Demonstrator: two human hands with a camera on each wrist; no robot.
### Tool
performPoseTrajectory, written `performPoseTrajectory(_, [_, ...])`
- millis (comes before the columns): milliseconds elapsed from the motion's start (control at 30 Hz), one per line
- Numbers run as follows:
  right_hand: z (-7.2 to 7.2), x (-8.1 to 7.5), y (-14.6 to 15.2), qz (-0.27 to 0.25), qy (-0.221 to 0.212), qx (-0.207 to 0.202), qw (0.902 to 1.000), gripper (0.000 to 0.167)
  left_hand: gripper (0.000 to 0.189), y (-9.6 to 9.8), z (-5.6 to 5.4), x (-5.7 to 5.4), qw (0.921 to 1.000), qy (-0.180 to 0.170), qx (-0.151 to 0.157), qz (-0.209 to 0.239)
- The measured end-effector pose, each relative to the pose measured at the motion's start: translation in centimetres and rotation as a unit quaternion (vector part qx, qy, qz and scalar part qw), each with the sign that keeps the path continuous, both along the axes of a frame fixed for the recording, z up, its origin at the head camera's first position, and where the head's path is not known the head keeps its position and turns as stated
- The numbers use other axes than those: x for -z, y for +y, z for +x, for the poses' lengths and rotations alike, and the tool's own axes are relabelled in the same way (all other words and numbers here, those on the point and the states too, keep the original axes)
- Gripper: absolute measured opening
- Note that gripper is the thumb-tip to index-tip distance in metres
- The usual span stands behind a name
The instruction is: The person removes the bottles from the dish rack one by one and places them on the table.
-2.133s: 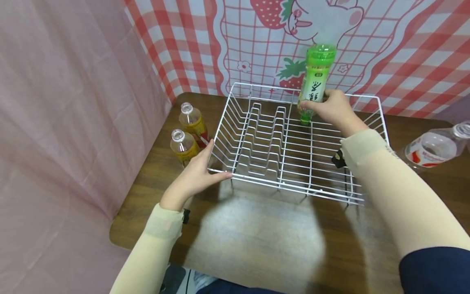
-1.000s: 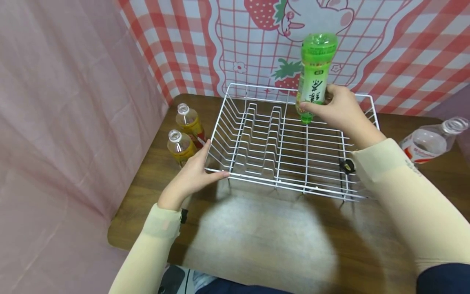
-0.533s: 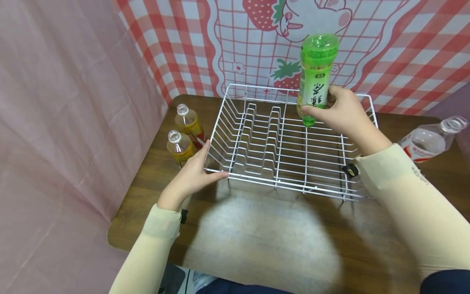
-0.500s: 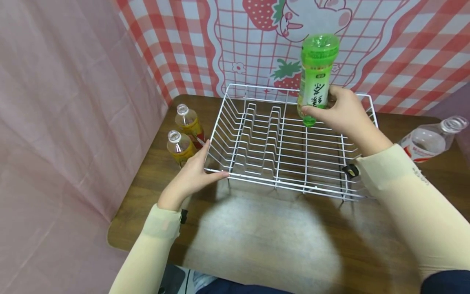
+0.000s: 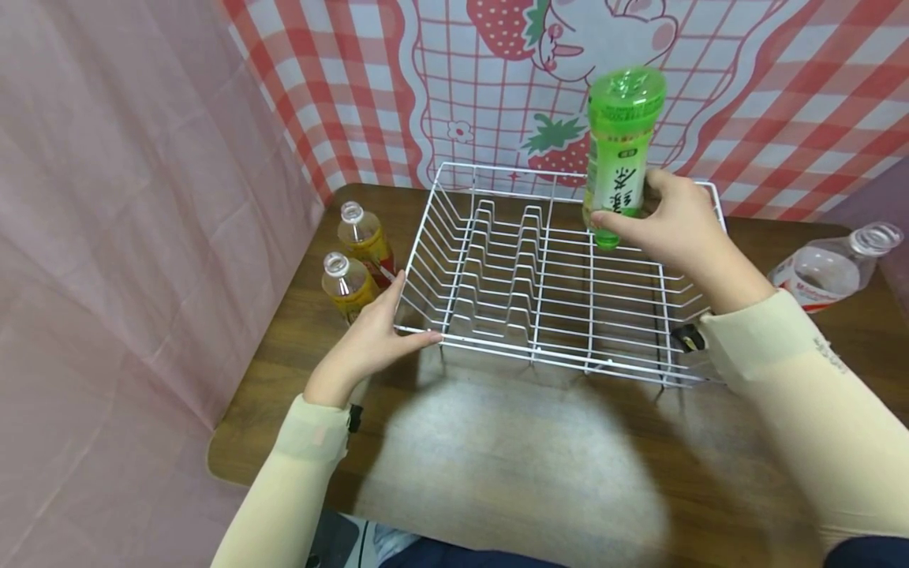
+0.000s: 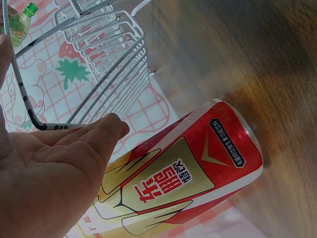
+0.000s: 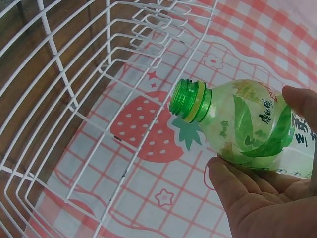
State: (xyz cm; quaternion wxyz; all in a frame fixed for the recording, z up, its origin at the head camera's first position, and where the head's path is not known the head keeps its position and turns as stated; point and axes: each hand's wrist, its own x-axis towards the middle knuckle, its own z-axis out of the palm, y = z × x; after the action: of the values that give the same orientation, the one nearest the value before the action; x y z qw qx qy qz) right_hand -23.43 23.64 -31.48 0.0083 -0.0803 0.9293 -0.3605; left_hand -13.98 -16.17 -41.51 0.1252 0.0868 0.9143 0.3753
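Note:
My right hand (image 5: 682, 225) grips a green plastic bottle (image 5: 625, 150) upside down over the back right part of a white wire dish rack (image 5: 564, 268). The right wrist view shows the bottle's neck (image 7: 190, 101) uncapped, with thumb and fingers on either side of its body. At the rack's front left corner rests my left hand (image 5: 372, 335), thumb along the front rim and straight fingers against the left side. Just left of it, two clear bottles with yellow and red labels stand upright, a nearer bottle (image 5: 349, 285) and a farther bottle (image 5: 367, 237); one label (image 6: 171, 183) fills the left wrist view.
A clear bottle (image 5: 827, 272) with a white and red label stands right of the rack, partly behind my right arm. The brown wooden table (image 5: 497, 457) ends at a red-checked backdrop (image 5: 483, 95) behind and a pink curtain (image 5: 128, 237) on the left.
The upside-down green bottle and my right hand have shifted slightly right and toward me, the bottle appearing a little larger. My left hand stays on the rack's corner.

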Motion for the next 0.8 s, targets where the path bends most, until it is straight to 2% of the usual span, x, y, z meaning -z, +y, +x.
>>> performPoseTrajectory(433, [1.4,-0.4,-0.1,0.008,0.026,-0.023,0.9994,0.074,0.12,0.1,0.1,-0.1,1.0,0.002,0.001,0.004])
performPoseTrajectory(800, [2.6,-0.8,0.1,0.017,0.022,-0.033,0.9991,0.077,0.12,0.1,0.0,0.0,0.9999,0.01,0.006,0.001])
